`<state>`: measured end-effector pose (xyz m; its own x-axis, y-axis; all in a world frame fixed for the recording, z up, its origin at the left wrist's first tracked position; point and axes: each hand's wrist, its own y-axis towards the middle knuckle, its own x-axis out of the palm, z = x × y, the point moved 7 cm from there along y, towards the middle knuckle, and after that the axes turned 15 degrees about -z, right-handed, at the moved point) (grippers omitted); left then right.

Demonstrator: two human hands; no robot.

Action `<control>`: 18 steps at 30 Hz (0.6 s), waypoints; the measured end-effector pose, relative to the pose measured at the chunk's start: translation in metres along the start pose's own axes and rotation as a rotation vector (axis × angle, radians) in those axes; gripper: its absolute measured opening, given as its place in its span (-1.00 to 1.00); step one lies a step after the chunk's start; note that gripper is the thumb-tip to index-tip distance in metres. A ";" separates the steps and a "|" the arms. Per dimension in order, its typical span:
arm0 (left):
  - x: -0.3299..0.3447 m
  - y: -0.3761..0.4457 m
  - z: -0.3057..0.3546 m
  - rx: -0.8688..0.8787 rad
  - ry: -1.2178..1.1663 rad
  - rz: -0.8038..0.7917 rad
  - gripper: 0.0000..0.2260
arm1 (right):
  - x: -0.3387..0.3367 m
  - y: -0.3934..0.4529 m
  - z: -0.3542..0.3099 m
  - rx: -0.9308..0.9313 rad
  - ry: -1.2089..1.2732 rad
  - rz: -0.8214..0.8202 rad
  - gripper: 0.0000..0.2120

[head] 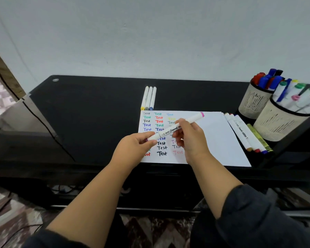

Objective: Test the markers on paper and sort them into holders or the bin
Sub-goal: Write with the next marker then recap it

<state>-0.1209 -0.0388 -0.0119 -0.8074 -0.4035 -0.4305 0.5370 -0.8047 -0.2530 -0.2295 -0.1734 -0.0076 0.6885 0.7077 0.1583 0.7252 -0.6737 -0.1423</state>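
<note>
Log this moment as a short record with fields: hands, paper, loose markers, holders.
held marker: white marker with pink end, above the paper
left hand: left hand pinches its lower end
right hand: right hand grips its barrel
paper: white sheet with columns of coloured "Test" words
loose markers: three behind the sheet; several at its right
holders: two mesh cups full of markers

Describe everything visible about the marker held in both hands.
The marker is a white barrel, plastic by its look, printed "Smooth" in black, with a pink end cap at upper right. It is held slantwise above the paper. The left hand pinches its lower end; the right hand grips its middle.
</note>
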 end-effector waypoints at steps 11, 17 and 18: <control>0.009 -0.006 0.002 0.027 -0.048 -0.113 -0.73 | 0.012 -0.008 0.011 0.034 -0.063 -0.101 -0.81; 0.009 -0.003 0.003 0.001 -0.061 -0.158 -0.93 | 0.013 -0.006 0.009 0.007 -0.118 -0.118 -0.82; 0.009 -0.002 0.003 -0.006 -0.079 -0.170 -0.95 | 0.012 -0.005 0.009 0.006 -0.130 -0.119 -0.81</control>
<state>-0.1303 -0.0420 -0.0127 -0.9034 -0.2950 -0.3113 0.3923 -0.8617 -0.3218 -0.2249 -0.1592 -0.0133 0.5922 0.8045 0.0467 0.8016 -0.5821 -0.1363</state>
